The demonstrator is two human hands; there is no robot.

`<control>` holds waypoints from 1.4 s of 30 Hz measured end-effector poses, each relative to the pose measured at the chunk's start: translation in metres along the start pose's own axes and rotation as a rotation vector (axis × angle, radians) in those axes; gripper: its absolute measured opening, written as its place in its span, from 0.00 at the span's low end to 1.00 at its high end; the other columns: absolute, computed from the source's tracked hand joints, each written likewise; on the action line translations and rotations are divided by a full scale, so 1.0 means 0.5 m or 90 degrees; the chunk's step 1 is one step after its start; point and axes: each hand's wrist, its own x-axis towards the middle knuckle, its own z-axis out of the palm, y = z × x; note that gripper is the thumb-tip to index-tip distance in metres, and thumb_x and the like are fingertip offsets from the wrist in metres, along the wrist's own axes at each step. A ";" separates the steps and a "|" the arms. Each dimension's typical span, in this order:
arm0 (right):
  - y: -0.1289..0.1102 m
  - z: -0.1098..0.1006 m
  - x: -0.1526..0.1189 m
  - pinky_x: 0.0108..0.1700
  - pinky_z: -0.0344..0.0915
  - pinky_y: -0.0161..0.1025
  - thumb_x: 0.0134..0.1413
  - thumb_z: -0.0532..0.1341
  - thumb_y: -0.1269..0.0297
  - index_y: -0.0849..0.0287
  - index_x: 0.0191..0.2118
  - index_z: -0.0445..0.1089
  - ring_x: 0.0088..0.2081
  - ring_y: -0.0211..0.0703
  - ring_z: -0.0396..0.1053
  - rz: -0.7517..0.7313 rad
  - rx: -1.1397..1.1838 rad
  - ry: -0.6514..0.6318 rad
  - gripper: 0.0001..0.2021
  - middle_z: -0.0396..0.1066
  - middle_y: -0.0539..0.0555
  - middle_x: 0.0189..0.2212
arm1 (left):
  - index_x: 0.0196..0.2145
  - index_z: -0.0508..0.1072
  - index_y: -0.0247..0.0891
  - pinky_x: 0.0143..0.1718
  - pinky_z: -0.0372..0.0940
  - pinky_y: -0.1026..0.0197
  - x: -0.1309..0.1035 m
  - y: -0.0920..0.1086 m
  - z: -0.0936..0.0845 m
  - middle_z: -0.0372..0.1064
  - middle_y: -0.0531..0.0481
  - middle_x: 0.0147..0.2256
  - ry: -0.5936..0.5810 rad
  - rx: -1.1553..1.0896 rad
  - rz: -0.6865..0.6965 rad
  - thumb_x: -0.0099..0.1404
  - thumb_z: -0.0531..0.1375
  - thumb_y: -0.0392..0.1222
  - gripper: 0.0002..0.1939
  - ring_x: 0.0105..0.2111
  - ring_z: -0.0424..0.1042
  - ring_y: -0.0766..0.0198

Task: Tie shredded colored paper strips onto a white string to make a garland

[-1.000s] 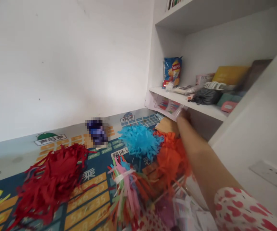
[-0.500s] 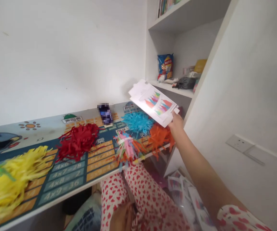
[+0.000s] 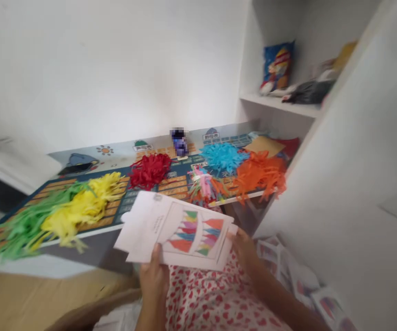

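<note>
Both hands hold a flat white printed card packet point(image 3: 150, 216) with a picture of coloured pennants, tilted above my lap. My left hand point(image 3: 155, 271) grips its lower edge, thumb on top. At the right end, my right hand point(image 3: 241, 243) pinches the edge. Beyond the packet, a multicoloured tassel bundle point(image 3: 203, 184) lies at the table's front edge, between the red strips point(image 3: 151, 170) and the orange strips point(image 3: 262, 174). Blue strips point(image 3: 224, 156) lie behind it. Yellow strips point(image 3: 84, 204) and green strips point(image 3: 39, 220) are at the left.
A phone-like object point(image 3: 180, 142) stands at the back of the patterned table point(image 3: 115, 211). The shelf point(image 3: 281, 105) holds a chip bag point(image 3: 277, 66). Printed packets point(image 3: 302, 271) lie low at the right; a cardboard box point(image 3: 56, 294) is at the lower left.
My right hand has brought the packet down and left from near the shelf to above my lap. My left hand has come up and taken hold of it. The view has turned left.
</note>
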 end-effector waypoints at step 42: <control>-0.091 0.287 -0.003 0.46 0.68 0.44 0.59 0.63 0.68 0.55 0.44 0.71 0.43 0.45 0.70 -0.692 -0.419 -0.321 0.08 0.72 0.54 0.40 | 0.29 0.77 0.34 0.27 0.61 0.67 0.063 0.285 -0.076 0.69 0.50 0.28 -0.422 0.340 0.003 0.60 0.63 0.56 0.19 0.28 0.67 0.65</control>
